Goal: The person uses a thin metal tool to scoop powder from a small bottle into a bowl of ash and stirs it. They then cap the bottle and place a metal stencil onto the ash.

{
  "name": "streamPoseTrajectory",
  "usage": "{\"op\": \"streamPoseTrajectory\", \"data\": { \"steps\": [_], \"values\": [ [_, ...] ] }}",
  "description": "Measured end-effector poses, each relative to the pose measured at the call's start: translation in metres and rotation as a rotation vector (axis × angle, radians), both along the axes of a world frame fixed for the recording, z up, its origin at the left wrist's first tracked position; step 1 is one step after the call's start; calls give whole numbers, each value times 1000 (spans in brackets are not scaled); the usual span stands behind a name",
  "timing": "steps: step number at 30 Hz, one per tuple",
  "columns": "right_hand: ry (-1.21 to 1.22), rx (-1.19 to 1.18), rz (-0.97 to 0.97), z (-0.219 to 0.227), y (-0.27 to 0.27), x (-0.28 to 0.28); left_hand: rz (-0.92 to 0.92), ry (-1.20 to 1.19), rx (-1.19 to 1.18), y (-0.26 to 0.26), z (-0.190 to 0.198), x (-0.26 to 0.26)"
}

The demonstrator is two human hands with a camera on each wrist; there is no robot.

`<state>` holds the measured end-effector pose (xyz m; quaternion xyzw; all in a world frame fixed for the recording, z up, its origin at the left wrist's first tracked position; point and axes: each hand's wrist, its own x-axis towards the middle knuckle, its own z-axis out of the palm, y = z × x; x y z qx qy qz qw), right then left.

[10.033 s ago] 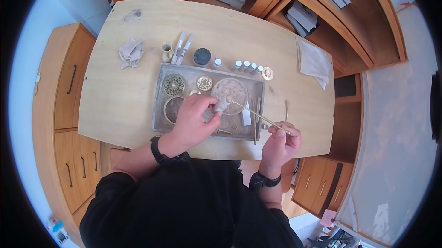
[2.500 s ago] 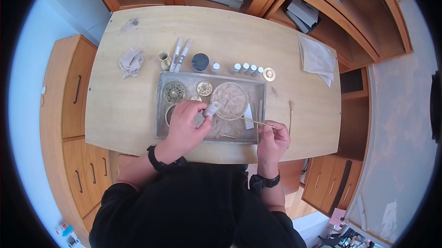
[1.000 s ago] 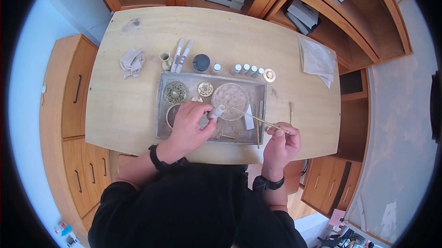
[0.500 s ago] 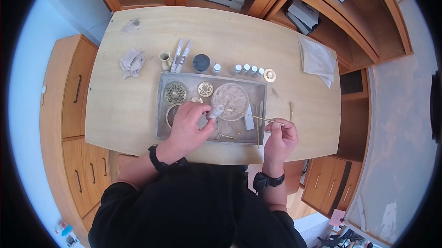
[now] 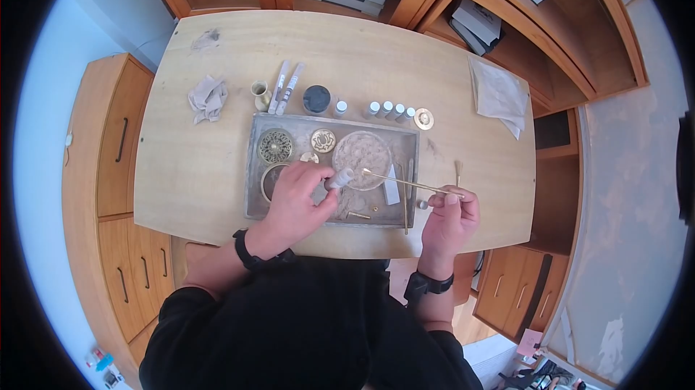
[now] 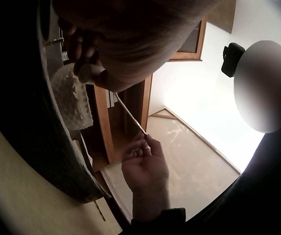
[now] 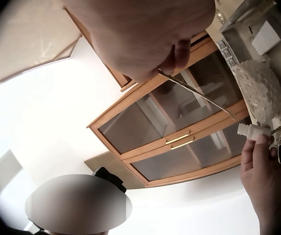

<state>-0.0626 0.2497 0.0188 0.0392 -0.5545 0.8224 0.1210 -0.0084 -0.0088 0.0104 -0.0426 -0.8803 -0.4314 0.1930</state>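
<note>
Vial and brass rod held over the tray

Vial (image 5: 340,178) sits tilted in my left hand (image 5: 297,198), fingers curled round it, above the grey tray (image 5: 255,173) on the bench (image 5: 188,165). My right hand (image 5: 450,217) pinches the thin brass rod (image 5: 409,184) at its near end; the tip lies near the vial's mouth, over the powder dish (image 5: 362,151).

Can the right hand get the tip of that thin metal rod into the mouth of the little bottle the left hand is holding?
Probably yes. The right hand pinches the thin rod, whose tip points at the open mouth of the small bottle gripped by the left hand over the tray. Nothing sits between them.
</note>
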Motion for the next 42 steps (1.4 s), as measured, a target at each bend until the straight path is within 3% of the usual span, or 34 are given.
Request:
{"op": "streamPoseTrajectory", "data": {
  "steps": [4,13,19,25,28,31,34,42],
  "values": [
    [49,2,34,9,-1,1,-8,15,-8,1,0,-1],
    [41,329,119,36,-3,-4,-29,4,-21,1,-1,0],
    [152,405,192,49,-5,-7,-26,18,-25,1,-1,1],
    [187,415,192,48,-7,-5,-28,20,-20,0,-3,1],
    [149,392,104,49,-10,-2,-20,14,-24,1,-2,1],
    [68,258,39,40,-6,-6,-24,9,-14,0,-3,1],
    [-64,328,-15,25,1,-14,-12,15,-18,0,-2,2],
    [-99,340,3,11,4,-16,-4,19,-16,1,-1,1]
  ]
}}
